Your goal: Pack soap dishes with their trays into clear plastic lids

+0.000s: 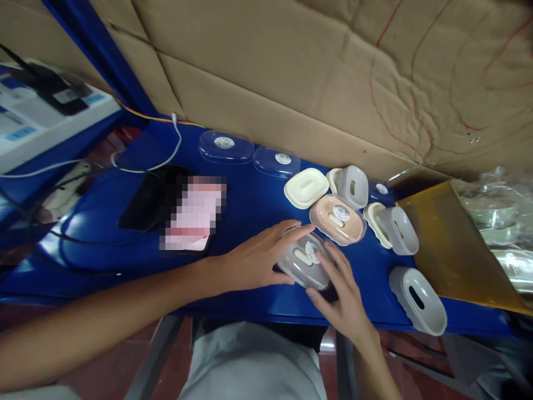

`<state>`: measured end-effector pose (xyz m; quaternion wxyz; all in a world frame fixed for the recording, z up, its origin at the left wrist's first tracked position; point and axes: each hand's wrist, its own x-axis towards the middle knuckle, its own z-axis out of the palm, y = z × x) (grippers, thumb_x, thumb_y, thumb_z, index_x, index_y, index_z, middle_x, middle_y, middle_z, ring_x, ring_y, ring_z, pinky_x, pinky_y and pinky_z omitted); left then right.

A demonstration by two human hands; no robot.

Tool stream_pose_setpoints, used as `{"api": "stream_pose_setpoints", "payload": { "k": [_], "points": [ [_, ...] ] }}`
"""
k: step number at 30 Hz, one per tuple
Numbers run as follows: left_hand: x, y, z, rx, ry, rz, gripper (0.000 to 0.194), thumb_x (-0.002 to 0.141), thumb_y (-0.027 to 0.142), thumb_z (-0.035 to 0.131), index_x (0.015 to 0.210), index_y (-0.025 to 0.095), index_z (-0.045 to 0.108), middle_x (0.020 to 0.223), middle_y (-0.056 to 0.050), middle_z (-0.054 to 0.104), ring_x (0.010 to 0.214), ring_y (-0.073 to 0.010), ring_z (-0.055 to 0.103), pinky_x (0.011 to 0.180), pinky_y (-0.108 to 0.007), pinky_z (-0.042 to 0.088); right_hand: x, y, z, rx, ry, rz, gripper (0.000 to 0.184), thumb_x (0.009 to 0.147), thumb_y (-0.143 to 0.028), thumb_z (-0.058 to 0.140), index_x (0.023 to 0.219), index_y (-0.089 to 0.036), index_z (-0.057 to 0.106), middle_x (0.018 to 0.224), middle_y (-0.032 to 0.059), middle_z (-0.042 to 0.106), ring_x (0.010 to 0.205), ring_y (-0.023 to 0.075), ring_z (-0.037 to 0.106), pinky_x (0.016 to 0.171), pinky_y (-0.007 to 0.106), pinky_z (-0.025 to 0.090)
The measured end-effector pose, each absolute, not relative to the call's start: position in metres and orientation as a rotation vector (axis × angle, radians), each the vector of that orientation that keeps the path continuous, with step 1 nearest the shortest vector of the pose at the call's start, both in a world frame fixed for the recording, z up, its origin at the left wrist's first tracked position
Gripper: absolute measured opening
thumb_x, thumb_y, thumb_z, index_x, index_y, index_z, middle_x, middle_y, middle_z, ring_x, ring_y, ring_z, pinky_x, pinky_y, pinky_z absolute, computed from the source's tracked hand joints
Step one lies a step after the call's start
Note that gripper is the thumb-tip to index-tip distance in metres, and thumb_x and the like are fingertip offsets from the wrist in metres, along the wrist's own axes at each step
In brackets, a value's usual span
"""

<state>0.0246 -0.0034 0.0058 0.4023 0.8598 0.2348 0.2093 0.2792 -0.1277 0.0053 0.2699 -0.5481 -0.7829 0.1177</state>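
A grey soap box [295,265] with a clear lid and a round white label lies on the blue table close to its front edge. My left hand [260,253] grips its left end, index finger along the far edge and thumb at the near side. On the other end is my right hand [343,294], its fingers pressed over the lid by the label and the right side. Just behind stands a peach soap box [352,225], also under a clear labelled lid. A cream tray [306,188] and a grey slotted tub [358,180] sit beyond it.
Two clear lids [208,147] lie along the cardboard wall [266,72]. More grey tubs [433,311] stand at right, beside an open carton [437,244] with plastic-wrapped pieces. A pixelated phone [194,214], cables and a power strip [95,116] occupy the left.
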Motion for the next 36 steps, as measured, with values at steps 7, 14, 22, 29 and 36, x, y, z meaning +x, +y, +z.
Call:
{"api": "stream_pose_setpoints", "payload": {
  "k": [7,14,22,29,36],
  "points": [
    [0.021,-0.002,0.009,2.286,0.631,0.469,0.103,0.087,0.031,0.091,0.17,0.039,0.031,0.179,-0.013,0.029,0.162,-0.0387,0.037,0.13,-0.057,0.037,0.274,-0.126,0.013,-1.428,-2.337,0.127,0.08,0.102,-0.029,0.071,0.172,-0.03,0.032,0.179,0.012,0.028,0.166,0.0388,0.027,0.126,0.064,0.045],
    [0.011,0.011,0.019,2.187,0.487,0.408,0.104,0.089,0.024,0.087,0.172,0.041,0.028,0.172,-0.01,0.04,0.157,-0.0319,0.046,0.129,-0.046,0.04,0.289,-0.122,0.018,-1.403,-2.33,0.276,0.073,0.104,-0.035,0.068,0.17,-0.035,0.036,0.175,0.0108,0.038,0.162,0.0367,0.036,0.123,0.063,0.048],
    [0.014,0.014,0.018,2.206,0.477,0.376,0.104,0.087,0.026,0.091,0.171,0.038,0.032,0.176,-0.01,0.036,0.16,-0.0313,0.041,0.129,-0.045,0.038,0.281,-0.134,0.016,-1.449,-2.36,0.16,0.075,0.104,-0.031,0.068,0.171,-0.034,0.034,0.178,0.0118,0.028,0.164,0.0402,0.03,0.121,0.067,0.048],
    [0.015,0.014,0.016,2.166,0.439,0.413,0.103,0.083,0.021,0.093,0.169,0.036,0.038,0.168,-0.011,0.047,0.154,-0.03,0.049,0.126,-0.043,0.042,0.282,-0.135,0.019,-1.443,-2.405,0.09,0.08,0.102,-0.031,0.071,0.172,-0.037,0.031,0.178,0.0107,0.028,0.161,0.0422,0.034,0.118,0.069,0.051],
    [0.016,0.015,0.011,2.085,0.417,0.502,0.104,0.078,0.019,0.094,0.166,0.04,0.042,0.161,-0.008,0.052,0.149,-0.0305,0.053,0.122,-0.045,0.045,0.289,-0.127,0.018,-1.38,-2.438,0.031,0.084,0.098,-0.03,0.076,0.171,-0.038,0.035,0.179,0.0073,0.029,0.155,0.0415,0.042,0.116,0.065,0.053]
  ]
}}
